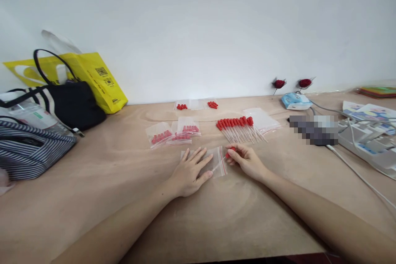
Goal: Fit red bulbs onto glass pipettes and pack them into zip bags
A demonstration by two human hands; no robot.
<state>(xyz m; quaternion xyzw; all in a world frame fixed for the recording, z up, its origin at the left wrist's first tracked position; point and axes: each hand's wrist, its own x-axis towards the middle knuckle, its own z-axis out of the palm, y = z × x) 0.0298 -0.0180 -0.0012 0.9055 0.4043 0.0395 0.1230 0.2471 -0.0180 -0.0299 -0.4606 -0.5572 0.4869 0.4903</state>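
Observation:
My left hand [190,173] lies flat with its fingers spread, resting on a clear zip bag [220,165] on the table. Between the fingertips of my right hand [247,161] is the red bulb of a dropper [230,152]. Its thin clear stem points left across the bag's red-lined mouth; I cannot tell whether it lies inside or on top. Beyond my right hand, several red-bulbed droppers [235,126] lie side by side in a row. Past my left hand are zip bags [161,135] containing red bulbs, some overlapping.
Flat clear bags [262,119] lie behind the dropper row. Two groups of red bulbs [213,104] sit near the wall. A yellow bag [102,82], a black bag [77,103] and a striped pouch [37,148] stand left. Right are a tissue pack [296,101], cables and a power strip [368,146].

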